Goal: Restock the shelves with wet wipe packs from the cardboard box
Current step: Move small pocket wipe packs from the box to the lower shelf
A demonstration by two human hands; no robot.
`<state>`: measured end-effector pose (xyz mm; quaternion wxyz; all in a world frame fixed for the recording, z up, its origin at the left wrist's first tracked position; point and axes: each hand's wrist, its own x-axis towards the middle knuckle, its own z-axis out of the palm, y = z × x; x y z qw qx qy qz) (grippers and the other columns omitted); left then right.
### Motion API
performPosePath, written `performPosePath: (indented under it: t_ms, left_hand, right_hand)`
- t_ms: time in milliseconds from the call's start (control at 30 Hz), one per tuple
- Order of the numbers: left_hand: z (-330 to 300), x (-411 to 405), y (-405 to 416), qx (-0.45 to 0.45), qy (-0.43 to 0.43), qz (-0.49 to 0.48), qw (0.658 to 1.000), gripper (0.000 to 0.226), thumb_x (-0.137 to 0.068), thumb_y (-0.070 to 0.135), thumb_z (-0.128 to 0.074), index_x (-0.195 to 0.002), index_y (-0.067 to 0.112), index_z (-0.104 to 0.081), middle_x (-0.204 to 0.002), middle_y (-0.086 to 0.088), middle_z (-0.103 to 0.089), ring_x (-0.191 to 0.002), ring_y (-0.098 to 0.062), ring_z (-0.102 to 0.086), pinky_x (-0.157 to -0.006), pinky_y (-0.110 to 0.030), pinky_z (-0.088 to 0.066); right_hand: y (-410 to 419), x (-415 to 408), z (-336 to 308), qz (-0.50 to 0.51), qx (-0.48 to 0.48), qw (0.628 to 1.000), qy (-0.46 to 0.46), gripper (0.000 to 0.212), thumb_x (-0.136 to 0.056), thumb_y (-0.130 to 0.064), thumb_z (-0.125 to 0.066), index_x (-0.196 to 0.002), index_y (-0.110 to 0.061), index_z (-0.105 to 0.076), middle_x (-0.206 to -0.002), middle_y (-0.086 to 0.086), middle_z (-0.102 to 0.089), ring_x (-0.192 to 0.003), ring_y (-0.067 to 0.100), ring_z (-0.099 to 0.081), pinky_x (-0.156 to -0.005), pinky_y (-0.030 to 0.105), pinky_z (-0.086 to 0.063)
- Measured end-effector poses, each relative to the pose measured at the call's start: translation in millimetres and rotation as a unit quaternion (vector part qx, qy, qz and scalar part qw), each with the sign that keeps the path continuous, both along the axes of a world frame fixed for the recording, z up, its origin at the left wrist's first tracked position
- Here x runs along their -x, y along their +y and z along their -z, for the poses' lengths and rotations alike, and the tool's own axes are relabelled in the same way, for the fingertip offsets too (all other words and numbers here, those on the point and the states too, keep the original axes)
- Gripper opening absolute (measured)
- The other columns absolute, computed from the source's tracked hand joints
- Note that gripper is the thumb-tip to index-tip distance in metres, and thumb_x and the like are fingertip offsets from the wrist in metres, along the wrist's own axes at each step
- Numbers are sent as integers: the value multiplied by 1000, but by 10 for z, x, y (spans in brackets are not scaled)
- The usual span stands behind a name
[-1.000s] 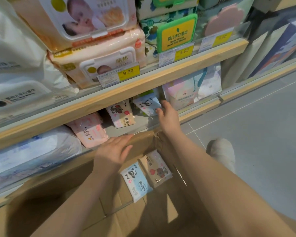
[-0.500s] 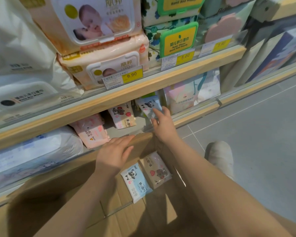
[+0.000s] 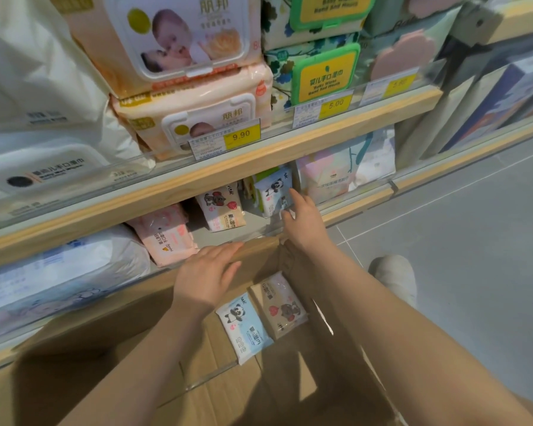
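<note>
At mid-frame the right hand point(image 3: 303, 224) reaches into the lower shelf point(image 3: 173, 198), fingers loosely extended against the blue panda pack point(image 3: 273, 192) standing there, though whether it grips is unclear. The left hand point(image 3: 208, 273) lies flat, fingers straight, on the cardboard box point(image 3: 259, 245) rim; below it, two more packs, panda point(image 3: 243, 329) and bear point(image 3: 282, 304), lie inside the box

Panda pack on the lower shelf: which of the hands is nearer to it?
Right. The right hand has its fingers against the panda pack on the lower shelf. The left hand rests flat on the cardboard box rim, below and left of it.
</note>
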<state>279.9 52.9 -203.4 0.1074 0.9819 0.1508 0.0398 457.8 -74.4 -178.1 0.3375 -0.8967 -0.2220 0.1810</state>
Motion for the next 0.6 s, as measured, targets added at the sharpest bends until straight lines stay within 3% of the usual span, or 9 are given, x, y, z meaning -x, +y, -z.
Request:
performPosePath:
  t_ms: [167, 300, 400, 467, 533, 600]
  left_hand:
    - [-48, 11, 4, -4, 8, 18, 1000, 40, -92, 35, -53, -131, 26, -51, -121, 4, -64, -108, -17, -60, -85, -35, -50]
    - [-189, 79, -60, 54, -13, 12, 998, 46, -92, 30, -54, -136, 21, -46, -133, 0, -54, -121, -20, -50, -102, -38, -38]
    - [-279, 327, -199, 93, -43, 2, 995, 45, -93, 36, -44, -135, 20, -48, -134, 2, -52, -124, -17, -46, -106, -38, -34]
    - [-241, 606, -330, 139, -52, -30, 988, 49, -91, 42, -36, -133, 21, -50, -131, 6, -53, -122, -12, -44, -105, -31, -31]
    - [-107, 909, -452, 184, -52, -57, 980, 47, -90, 43, -38, -129, 22, -54, -126, 8, -54, -118, -5, -44, -103, -20, -27]
    - [79, 1162, -538, 217, -12, -78, 973, 41, -92, 38, -46, -129, 22, -53, -126, 9, -54, -114, 2, -42, -98, -14, -28]
  right_hand:
    - [-286, 223, -258, -33, -33, 998, -41, 47, -95, -12, -48, -141, -13, -40, -141, 7, -43, -128, 20, -43, -104, 24, -32]
    - [-508, 569, -427, -45, -74, 994, -71, 37, -93, -11, -50, -129, -16, -53, -124, 0, -53, -113, 15, -52, -98, 30, -45]
    - [-682, 887, -429, -70, -75, 991, -92, 30, -90, -12, -54, -119, -16, -59, -107, -10, -53, -99, 6, -52, -87, 12, -39]
    - [-762, 1086, -306, -70, -48, 994, -65, 30, -90, -12, -55, -120, -15, -59, -107, -11, -51, -96, 1, -48, -82, 1, -33]
    - [-789, 1250, -91, -62, -9, 998, -8, 35, -90, -11, -56, -125, -14, -56, -116, -5, -54, -100, 4, -51, -89, 8, -40]
    - [-787, 1350, 140, -49, 41, 997, 44, 38, -91, -11, -55, -129, -13, -52, -123, 2, -53, -108, 14, -55, -95, 24, -46]
